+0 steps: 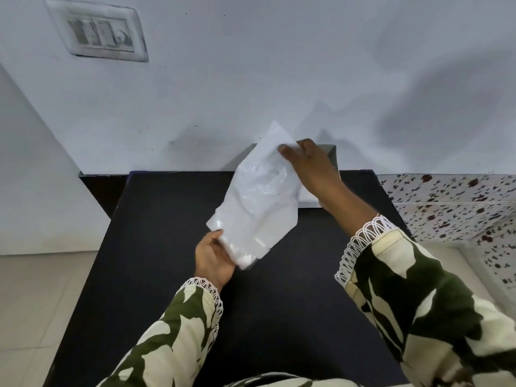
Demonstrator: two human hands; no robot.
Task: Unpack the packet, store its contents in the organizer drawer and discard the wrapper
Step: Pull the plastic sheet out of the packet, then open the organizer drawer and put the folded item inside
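Clearly early in the task. Packet, clear and whitish plastic, held up off the dark table, slanting from low near the body to high toward the wall. Gripped at both ends: left hand closed round the lower corner, thumb on top, fingers underneath; right hand pinching the upper edge, thumb and fingers shut on the film. Between the two grips, crumpled plastic with something pale bunched at the lower end, just above the left hand's hold; impossible to say what it is or how many pieces. Seal state also unclear: top edge looks flat and possibly loose beyond the right pinch, but no opening visible. Judged from this: unpacking only beginning, nothing taken out, nothing stored, wrapper not discarded.

Just beyond and beneath the right hand, against the wall, a grey open box-like container, likely the organizer drawer; mostly hidden by the packet and the wrist, so contents cannot be told. A pale inner face shows below the right wrist, nothing clearly lying in it. No bin in view for the wrapper.

Further out from the grips: patterned sleeves with lace cuffs, a switch plate high on the wall, a floral-speckled surface off to the right.
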